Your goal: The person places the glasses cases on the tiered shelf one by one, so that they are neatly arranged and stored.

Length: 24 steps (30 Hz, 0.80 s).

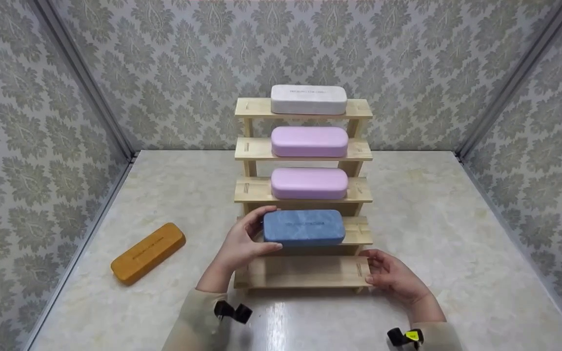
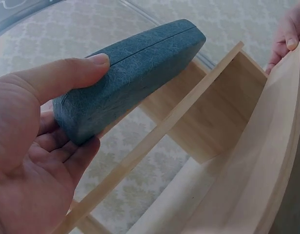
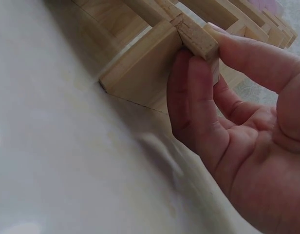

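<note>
My left hand (image 1: 239, 243) grips the left end of a blue glasses case (image 1: 304, 227), thumb on its front edge and fingers behind. In the head view the case is over the second step from the bottom of a wooden tiered rack (image 1: 305, 271). The left wrist view shows the case (image 2: 135, 73) tilted, with the thumb across its seam; whether it touches the step I cannot tell. My right hand (image 1: 397, 278) pinches the right end of the lowest step between thumb and fingers, as the right wrist view shows at the board's end (image 3: 198, 39).
On the upper steps sit a white case (image 1: 309, 100) at the top and two pink cases, one (image 1: 309, 142) above the other (image 1: 309, 183). An orange-brown case (image 1: 148, 253) lies aslant on the table (image 1: 456, 234) at the left. Patterned wall panels (image 1: 281, 44) enclose the table.
</note>
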Motion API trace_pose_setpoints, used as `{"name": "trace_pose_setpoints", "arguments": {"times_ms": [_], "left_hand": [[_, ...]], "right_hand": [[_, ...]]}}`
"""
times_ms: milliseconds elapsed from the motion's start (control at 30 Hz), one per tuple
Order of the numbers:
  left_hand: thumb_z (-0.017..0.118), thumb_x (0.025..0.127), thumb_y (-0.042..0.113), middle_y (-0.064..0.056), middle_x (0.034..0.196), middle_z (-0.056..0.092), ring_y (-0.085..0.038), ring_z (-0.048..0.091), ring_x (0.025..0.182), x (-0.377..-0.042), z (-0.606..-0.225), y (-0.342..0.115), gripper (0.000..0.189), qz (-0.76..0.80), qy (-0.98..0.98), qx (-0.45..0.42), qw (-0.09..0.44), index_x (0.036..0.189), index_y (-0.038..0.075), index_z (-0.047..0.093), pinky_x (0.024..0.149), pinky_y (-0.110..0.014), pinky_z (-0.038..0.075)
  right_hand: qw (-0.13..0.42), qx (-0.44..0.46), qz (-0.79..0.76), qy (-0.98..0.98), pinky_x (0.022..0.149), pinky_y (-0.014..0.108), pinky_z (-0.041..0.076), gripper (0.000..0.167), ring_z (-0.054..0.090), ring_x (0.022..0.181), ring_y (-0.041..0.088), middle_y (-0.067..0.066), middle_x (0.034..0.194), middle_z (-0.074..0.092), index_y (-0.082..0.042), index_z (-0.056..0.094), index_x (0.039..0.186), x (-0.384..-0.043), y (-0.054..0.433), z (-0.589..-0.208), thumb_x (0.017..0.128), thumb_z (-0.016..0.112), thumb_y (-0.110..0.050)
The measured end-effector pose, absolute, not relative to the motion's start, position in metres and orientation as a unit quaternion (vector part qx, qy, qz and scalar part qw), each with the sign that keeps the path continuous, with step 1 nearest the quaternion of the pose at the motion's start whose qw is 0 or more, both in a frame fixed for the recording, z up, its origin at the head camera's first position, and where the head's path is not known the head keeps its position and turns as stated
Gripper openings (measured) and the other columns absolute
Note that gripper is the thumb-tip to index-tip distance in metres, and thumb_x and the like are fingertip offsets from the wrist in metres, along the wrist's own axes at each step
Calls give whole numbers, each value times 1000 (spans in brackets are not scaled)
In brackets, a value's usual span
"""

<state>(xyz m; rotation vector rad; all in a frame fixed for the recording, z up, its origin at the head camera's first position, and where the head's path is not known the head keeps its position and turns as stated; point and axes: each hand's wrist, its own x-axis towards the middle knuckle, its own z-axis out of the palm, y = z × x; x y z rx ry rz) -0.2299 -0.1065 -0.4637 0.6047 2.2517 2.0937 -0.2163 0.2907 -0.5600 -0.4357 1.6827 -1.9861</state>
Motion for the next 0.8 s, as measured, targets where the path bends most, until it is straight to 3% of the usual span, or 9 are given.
{"name": "trace_pose_setpoints", "arguments": {"times_ms": [200,533,800], "left_hand": [[88,71,-4,-19,146,57,-29,54,135,-235,-463,-96,77,655,732,185,6,141,2,56,107,-18,44],[90,72,0,-17,148,56,-31,50,140,-240,-458,-90,77,597,785,167,14,142,5,57,120,-45,37],[91,73,7,-19,146,58,-36,50,141,-240,-455,-93,78,515,838,181,-8,143,2,56,122,-50,36]], "right_hand": [[251,-159,-726,621,88,27,60,57,65,117,16,4,133,59,0,39,141,-217,291,-559,91,64,8],[254,-153,-726,620,91,29,60,56,65,118,18,5,134,60,-1,40,141,-216,292,-560,91,63,8],[255,-153,-732,613,91,30,60,54,66,119,17,5,134,60,-3,40,139,-215,291,-559,91,63,9]]}}
